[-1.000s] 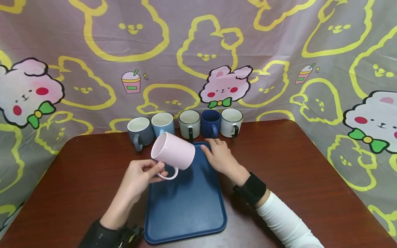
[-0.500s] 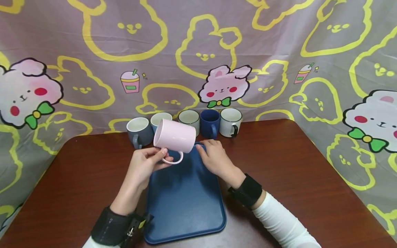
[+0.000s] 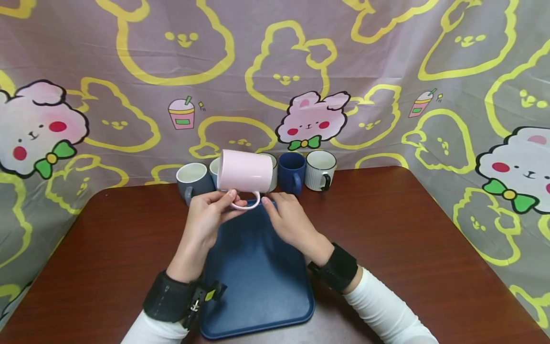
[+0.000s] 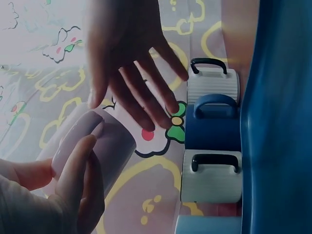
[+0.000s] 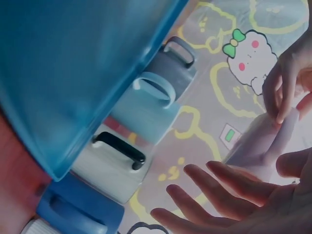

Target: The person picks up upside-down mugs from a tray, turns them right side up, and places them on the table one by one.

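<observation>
In the head view my left hand (image 3: 205, 220) pinches the handle of a pink mug (image 3: 246, 172), which lies on its side in the air above the far end of a dark blue tray (image 3: 262, 282). The mug's mouth faces left. My right hand (image 3: 292, 222) is just right of the mug's base, over the tray. The left wrist view shows the right hand's fingers (image 4: 131, 97) spread and nearly straight, holding nothing. Thumb and fingertips of the left hand (image 4: 73, 190) are on the handle there. Whether the right hand touches the mug cannot be told.
Along the table's back edge stand a dark grey mug (image 3: 195, 182), a light blue mug (image 5: 146, 112), a white mug with black handle (image 4: 212, 180), a navy mug (image 3: 292, 168) and a white ribbed mug (image 3: 321, 169). A patterned cloth (image 3: 361, 57) hangs behind.
My left hand has raised the pink mug and carried it away from me, turning it closer to level. My right hand has left the tray's far edge and moved slightly left towards the mug.
</observation>
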Available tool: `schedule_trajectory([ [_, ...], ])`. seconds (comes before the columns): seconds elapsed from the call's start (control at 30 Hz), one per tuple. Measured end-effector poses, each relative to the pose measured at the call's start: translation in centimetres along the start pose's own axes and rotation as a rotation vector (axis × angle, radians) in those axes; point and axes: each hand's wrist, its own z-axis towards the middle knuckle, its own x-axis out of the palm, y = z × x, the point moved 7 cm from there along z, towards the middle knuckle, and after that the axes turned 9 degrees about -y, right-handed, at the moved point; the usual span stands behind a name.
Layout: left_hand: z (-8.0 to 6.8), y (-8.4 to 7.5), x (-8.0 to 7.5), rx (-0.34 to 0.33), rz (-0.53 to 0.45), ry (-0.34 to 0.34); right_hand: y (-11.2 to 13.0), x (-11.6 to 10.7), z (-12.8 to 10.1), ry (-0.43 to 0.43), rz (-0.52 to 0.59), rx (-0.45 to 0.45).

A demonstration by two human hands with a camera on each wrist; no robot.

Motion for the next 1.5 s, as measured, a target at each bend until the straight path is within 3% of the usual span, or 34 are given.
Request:
schedule_trajectory([
  [0.37,0.2,-0.3,1.2,-0.019,-0.089,0.003,1.1,-0.8,0.6,-0.074,0.157,-0.015],
  [0.47,0.2,-0.4,1.6,-0.027,-0.128,0.004,1.0,-1.1,0.8,-0.106,0.227,0.030],
  [0.67,0.0,-0.1,2.2,-0.055,-0.159,0.015,0.3,-1.0,1.0,-0.107,0.527,0.197],
  [0.77,0.0,0.1,2.3,-0.062,-0.146,0.016,0.2,-1.0,0.9,-0.104,0.617,0.229],
  [0.93,0.2,0.2,2.2,0.007,-0.037,-0.014,0.3,-1.2,0.8,-0.123,0.664,0.224],
  [1.23,0.2,-0.5,1.7,0.172,0.245,-0.150,0.3,-1.2,0.8,-0.147,0.715,0.233],
  [1.37,-0.1,-0.6,1.8,0.210,0.333,-0.173,0.1,-0.8,0.7,-0.129,0.881,0.304],
  [1.5,-0.1,-0.3,2.1,0.192,0.317,-0.152,0.2,-0.4,0.4,-0.087,1.086,0.399],
])
